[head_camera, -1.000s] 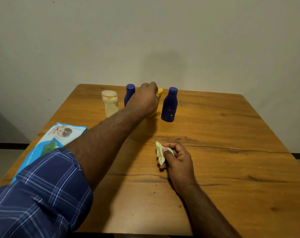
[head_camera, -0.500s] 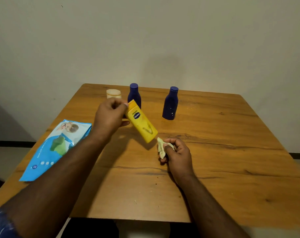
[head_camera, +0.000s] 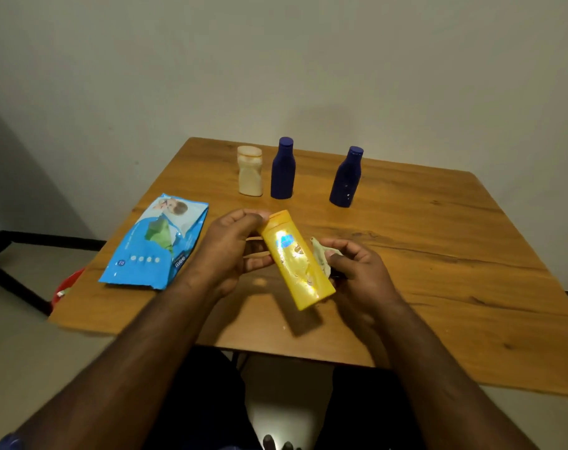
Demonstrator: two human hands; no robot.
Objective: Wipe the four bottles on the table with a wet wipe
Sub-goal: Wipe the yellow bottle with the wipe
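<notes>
A person's left hand (head_camera: 230, 251) gripped a yellow bottle (head_camera: 294, 259) by its capped end, tilted above the wooden worktop (head_camera: 438, 254), while the right hand (head_camera: 357, 271) pinched a crumpled wet wipe (head_camera: 320, 254) against the bottle's side. A cream bottle (head_camera: 250, 172) and two blue bottles (head_camera: 282, 170) (head_camera: 346, 178) stood upright near the far edge, a blue wipes pack (head_camera: 156, 245) lying left.

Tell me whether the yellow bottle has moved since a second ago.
Yes. The yellow bottle left its spot between the two blue bottles at the far edge and now sits tilted in the left hand, nearer the person, beside the wipe.
</notes>
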